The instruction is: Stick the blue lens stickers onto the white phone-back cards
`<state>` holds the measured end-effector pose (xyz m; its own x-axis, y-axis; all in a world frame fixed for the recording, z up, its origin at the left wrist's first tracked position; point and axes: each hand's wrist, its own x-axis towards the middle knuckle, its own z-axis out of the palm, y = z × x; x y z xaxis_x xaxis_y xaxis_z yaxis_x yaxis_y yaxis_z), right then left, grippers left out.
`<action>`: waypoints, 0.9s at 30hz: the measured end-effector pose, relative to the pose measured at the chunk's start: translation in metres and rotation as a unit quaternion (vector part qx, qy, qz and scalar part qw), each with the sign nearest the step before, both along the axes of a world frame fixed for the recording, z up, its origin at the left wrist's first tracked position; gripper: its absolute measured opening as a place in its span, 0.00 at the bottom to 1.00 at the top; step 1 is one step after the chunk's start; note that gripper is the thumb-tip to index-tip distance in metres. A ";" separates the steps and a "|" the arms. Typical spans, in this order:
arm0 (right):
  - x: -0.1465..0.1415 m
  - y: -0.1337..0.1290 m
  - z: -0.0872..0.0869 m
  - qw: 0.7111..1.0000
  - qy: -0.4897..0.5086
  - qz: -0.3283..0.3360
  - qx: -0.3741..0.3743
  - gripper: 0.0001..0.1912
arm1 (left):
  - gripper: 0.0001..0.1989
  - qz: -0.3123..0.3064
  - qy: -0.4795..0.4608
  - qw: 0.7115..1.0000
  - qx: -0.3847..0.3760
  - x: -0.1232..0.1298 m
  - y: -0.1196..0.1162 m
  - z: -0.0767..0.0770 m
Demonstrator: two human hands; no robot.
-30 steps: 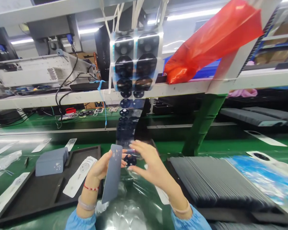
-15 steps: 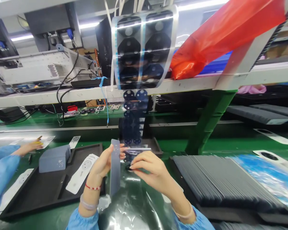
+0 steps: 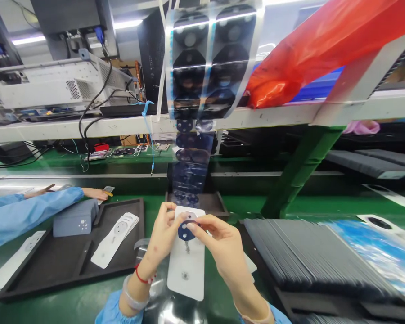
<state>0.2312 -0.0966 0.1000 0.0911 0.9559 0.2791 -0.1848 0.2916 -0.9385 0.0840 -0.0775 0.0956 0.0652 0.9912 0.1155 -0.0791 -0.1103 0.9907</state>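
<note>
- A white panel (image 3: 185,261), one only, long and flat with rounded corners, stands slightly tilted between two bare hands above the green counter (image 3: 70,306); a small grey round mark sits near its foot.
- One dark blue sticker (image 3: 182,229), glossy and roundish with pale holes, lies at the panel's upper end.
- The left hand (image 3: 165,231) has its grip clasped on the panel's upper left side, thumb over the sticker; the right hand (image 3: 224,245) has its grip pinched on the sticker's right edge.
- Left of the panel, one matte black tray (image 3: 54,265) carries a fanned stack of white cards (image 3: 113,245) and a stack of blue-grey plates (image 3: 70,222), both too overlapped to count.
- Farther left, a co-worker's two blue cloth sleeves (image 3: 47,211) reach in.
- Right of the panel, thin grey plates (image 3: 307,256) stand in a packed row.
- Above the panel hangs one shiny film roll (image 3: 209,63), two columns of dark rounds across.
</note>
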 end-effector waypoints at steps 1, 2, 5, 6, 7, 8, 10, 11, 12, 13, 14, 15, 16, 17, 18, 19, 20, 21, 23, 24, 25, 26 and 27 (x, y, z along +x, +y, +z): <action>0.000 0.000 -0.001 1.000 -0.011 -0.014 -0.007 0.11 | 0.23 0.003 -0.008 1.000 0.010 0.003 -0.001 0.000; 0.000 0.001 -0.002 0.999 -0.017 -0.026 -0.015 0.12 | 0.22 0.016 -0.009 1.000 0.022 0.006 -0.003 0.001; 0.003 0.003 -0.003 0.998 -0.016 -0.040 -0.038 0.14 | 0.21 0.066 -0.015 0.997 0.036 0.007 -0.009 0.005; 0.004 0.003 -0.003 0.998 -0.012 -0.043 -0.040 0.15 | 0.21 0.074 -0.023 0.996 0.034 0.007 -0.012 0.007; 0.005 0.004 -0.002 0.998 -0.006 -0.047 -0.039 0.15 | 0.22 0.076 -0.031 0.996 0.030 0.007 -0.015 0.009; 0.005 0.004 -0.002 0.998 0.001 -0.054 -0.036 0.14 | 0.22 0.078 -0.036 0.996 0.029 0.007 -0.018 0.010; 0.005 0.003 -0.001 0.997 0.014 -0.066 -0.027 0.14 | 0.23 0.078 -0.036 0.996 0.031 0.009 -0.023 0.013; 0.005 0.003 0.000 0.997 0.020 -0.070 -0.023 0.14 | 0.23 0.077 -0.033 0.996 0.031 0.010 -0.026 0.014; 0.006 0.002 0.001 0.997 0.024 -0.073 -0.019 0.14 | 0.23 0.074 -0.029 0.996 0.031 0.011 -0.029 0.015; 0.006 0.002 0.001 0.997 0.026 -0.073 -0.017 0.13 | 0.23 0.070 -0.028 0.997 0.031 0.012 -0.031 0.016; 0.006 0.001 0.002 0.997 0.027 -0.074 -0.016 0.13 | 0.23 0.066 -0.029 0.997 0.029 0.013 -0.033 0.016; 0.006 0.001 0.002 0.997 0.025 -0.074 -0.016 0.13 | 0.24 0.061 -0.031 0.997 0.027 0.014 -0.035 0.017; 0.007 0.001 0.003 0.997 0.023 -0.076 -0.017 0.13 | 0.24 0.058 -0.034 0.997 0.025 0.014 -0.036 0.018; 0.007 0.000 0.003 0.997 0.021 -0.079 -0.018 0.13 | 0.24 0.054 -0.038 0.998 0.024 0.015 -0.037 0.018; 0.008 0.000 0.002 0.996 0.020 -0.083 -0.018 0.13 | 0.25 0.050 -0.040 0.998 0.023 0.016 -0.038 0.019; 0.008 0.000 0.002 0.996 0.021 -0.087 -0.018 0.13 | 0.25 0.047 -0.044 0.998 0.023 0.016 -0.038 0.019; 0.009 0.000 0.002 0.996 0.021 -0.091 -0.018 0.13 | 0.24 0.044 -0.049 0.998 0.024 0.016 -0.039 0.019; 0.009 -0.001 0.002 0.995 0.021 -0.094 -0.017 0.13 | 0.24 0.041 -0.055 0.997 0.025 0.017 -0.039 0.019; 0.009 -0.003 0.004 0.995 0.018 -0.094 -0.018 0.13 | 0.24 0.039 -0.065 0.997 0.026 0.017 -0.041 0.019; 0.010 -0.004 0.005 0.995 0.017 -0.094 -0.019 0.13 | 0.24 0.040 -0.069 0.996 0.026 0.018 -0.041 0.019; 0.010 -0.005 0.006 0.995 0.015 -0.094 -0.021 0.13 | 0.23 0.041 -0.072 0.996 0.024 0.018 -0.042 0.019; 0.010 -0.006 0.008 0.995 0.013 -0.093 -0.021 0.13 | 0.23 0.043 -0.076 0.996 0.023 0.018 -0.043 0.019; 0.010 -0.006 0.009 0.995 0.012 -0.094 -0.020 0.13 | 0.23 0.046 -0.079 0.996 0.021 0.018 -0.044 0.019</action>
